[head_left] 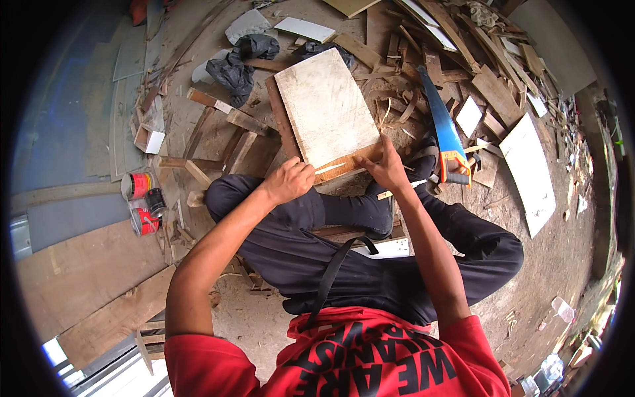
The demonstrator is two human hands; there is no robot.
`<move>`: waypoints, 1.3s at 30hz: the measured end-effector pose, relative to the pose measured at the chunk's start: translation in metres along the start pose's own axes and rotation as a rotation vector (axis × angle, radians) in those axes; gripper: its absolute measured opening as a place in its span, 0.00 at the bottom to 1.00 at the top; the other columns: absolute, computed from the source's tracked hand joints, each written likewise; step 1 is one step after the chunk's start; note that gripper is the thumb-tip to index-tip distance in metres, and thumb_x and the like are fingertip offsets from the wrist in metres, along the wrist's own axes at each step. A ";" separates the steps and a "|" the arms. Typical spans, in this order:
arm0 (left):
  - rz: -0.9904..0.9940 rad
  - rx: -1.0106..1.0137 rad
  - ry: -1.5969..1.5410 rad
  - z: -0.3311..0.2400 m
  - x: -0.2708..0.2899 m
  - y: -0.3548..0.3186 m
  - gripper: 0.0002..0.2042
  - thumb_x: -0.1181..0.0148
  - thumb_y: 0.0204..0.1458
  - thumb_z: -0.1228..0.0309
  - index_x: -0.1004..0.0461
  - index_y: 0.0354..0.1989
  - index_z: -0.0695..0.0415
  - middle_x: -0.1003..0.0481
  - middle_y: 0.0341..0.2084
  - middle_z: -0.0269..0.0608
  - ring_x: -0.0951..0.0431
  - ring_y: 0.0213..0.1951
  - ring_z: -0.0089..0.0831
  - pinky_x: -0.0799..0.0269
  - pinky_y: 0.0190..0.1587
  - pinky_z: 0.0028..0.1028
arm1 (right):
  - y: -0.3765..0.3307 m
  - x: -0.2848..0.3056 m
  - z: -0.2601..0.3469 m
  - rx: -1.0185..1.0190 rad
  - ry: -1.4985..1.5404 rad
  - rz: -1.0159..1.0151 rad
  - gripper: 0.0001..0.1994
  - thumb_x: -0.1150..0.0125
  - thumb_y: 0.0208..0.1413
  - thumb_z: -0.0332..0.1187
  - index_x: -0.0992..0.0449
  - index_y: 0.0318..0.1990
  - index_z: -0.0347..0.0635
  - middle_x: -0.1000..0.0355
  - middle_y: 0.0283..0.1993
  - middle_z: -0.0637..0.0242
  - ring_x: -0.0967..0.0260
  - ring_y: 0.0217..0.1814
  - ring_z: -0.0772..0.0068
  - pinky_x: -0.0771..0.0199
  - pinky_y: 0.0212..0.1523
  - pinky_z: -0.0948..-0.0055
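A rectangular board (pixel 327 109) with a scuffed whitish face lies tilted in front of my lap. Along its near edge runs a bare brown band (pixel 341 169). My left hand (pixel 291 180) is closed at the near left corner, and a thin pale wood strip (pixel 331 168) sticks out from its fingertips. What the curled fingers cover is hidden. At the near right corner, my right hand (pixel 389 165) grips the board, thumb on the top face and the other fingers mostly out of sight. Another narrow pale stick (pixel 402 189) lies by my right wrist.
A handsaw (pixel 436 109) with a blue blade and orange handle leans at the right. Wood offcuts (pixel 499 92) are heaped behind it. To the left are a wooden frame (pixel 228 149), red cans (pixel 137 186) and black plastic (pixel 235 69). A white panel (pixel 531 173) lies far right.
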State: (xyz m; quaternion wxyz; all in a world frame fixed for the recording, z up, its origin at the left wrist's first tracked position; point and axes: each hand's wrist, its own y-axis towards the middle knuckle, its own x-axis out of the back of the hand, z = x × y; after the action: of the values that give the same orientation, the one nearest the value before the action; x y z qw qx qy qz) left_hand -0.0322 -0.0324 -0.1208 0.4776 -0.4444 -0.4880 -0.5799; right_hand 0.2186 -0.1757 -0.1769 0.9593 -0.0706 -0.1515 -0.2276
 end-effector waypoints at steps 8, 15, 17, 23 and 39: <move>0.030 0.189 -0.123 -0.004 0.007 -0.004 0.07 0.32 0.40 0.76 0.26 0.26 0.57 0.26 0.27 0.37 0.23 0.25 0.29 0.28 0.33 0.27 | -0.002 0.000 0.012 0.013 -0.012 0.010 0.41 0.25 0.50 0.40 0.40 0.64 0.26 0.29 0.56 0.40 0.29 0.60 0.50 0.31 0.60 0.61; -0.148 0.284 -0.172 -0.013 0.043 0.024 0.07 0.33 0.40 0.79 0.25 0.27 0.58 0.26 0.25 0.35 0.23 0.23 0.31 0.27 0.29 0.28 | -0.004 -0.022 -0.002 0.025 -0.105 -0.163 0.42 0.25 0.50 0.41 0.41 0.65 0.25 0.31 0.58 0.37 0.31 0.61 0.44 0.31 0.61 0.58; -0.212 0.301 -0.180 -0.012 0.065 0.037 0.07 0.33 0.41 0.79 0.24 0.29 0.58 0.24 0.27 0.35 0.21 0.25 0.31 0.26 0.30 0.28 | -0.007 -0.023 -0.001 0.020 -0.075 -0.156 0.43 0.25 0.49 0.41 0.42 0.65 0.25 0.32 0.59 0.37 0.32 0.62 0.43 0.31 0.61 0.58; -0.453 0.404 -0.226 -0.013 0.102 0.066 0.07 0.35 0.44 0.81 0.21 0.33 0.58 0.21 0.30 0.37 0.19 0.27 0.33 0.22 0.31 0.29 | -0.010 -0.012 0.005 0.088 -0.180 -0.221 0.40 0.26 0.51 0.40 0.41 0.66 0.29 0.32 0.60 0.39 0.32 0.62 0.46 0.31 0.60 0.59; -0.173 0.667 -0.459 -0.075 -0.009 0.087 0.26 0.41 0.59 0.54 0.29 0.62 0.56 0.37 0.66 0.52 0.37 0.67 0.48 0.51 0.72 0.54 | -0.058 0.072 -0.043 -0.218 0.912 -0.736 0.18 0.42 0.68 0.41 0.26 0.52 0.32 0.23 0.43 0.60 0.23 0.45 0.71 0.23 0.45 0.74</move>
State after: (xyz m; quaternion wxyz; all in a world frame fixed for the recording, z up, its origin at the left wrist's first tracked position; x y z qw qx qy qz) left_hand 0.0513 -0.1118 -0.1274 0.4238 -0.3404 -0.7784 -0.3139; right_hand 0.2647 -0.2660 -0.1901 0.7729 -0.0068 0.2855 -0.5667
